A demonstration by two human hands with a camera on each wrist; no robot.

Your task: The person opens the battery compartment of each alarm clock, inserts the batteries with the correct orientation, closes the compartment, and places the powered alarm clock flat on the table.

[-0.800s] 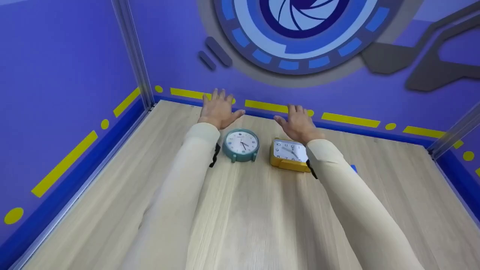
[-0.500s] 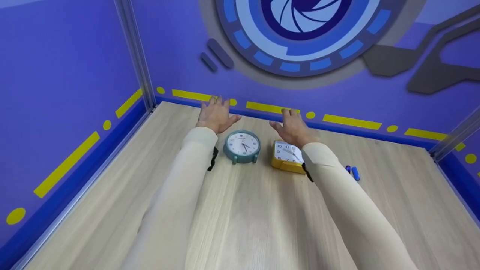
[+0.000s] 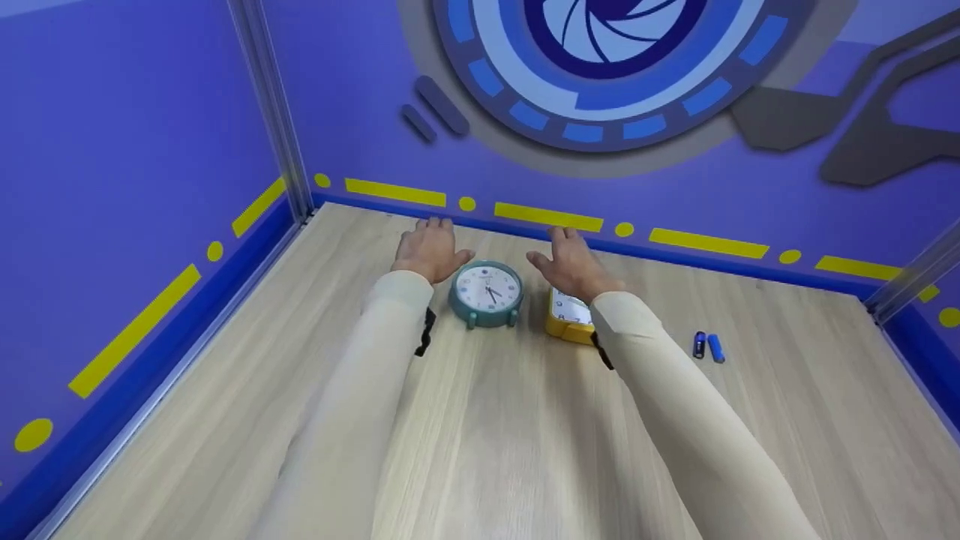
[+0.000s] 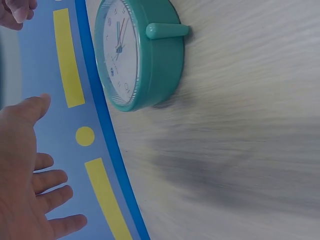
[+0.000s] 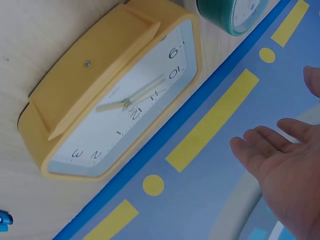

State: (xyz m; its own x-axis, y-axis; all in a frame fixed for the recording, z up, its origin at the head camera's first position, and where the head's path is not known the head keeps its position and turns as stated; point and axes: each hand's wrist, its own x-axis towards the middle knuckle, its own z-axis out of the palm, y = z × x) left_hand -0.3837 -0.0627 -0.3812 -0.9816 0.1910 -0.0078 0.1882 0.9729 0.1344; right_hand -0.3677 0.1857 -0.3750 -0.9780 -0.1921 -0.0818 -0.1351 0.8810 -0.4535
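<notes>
Above the table (image 3: 495, 435), nothing's being gripped by left hand (image 3: 429, 251) or right hand (image 3: 576, 266), fingers extended. Beneath, on the wood, yellow clock (image 3: 568, 319) and green clock (image 3: 487, 292), judged light, stiff, fragile-faced, are best taken by their sides; likely slick batteries (image 3: 699, 345) are seen farther right.

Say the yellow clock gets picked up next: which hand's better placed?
Likely the right hand: it holds nothing and partly covers the yellow clock in the head view. The left hand, also free, is nearer the teal clock.
</notes>
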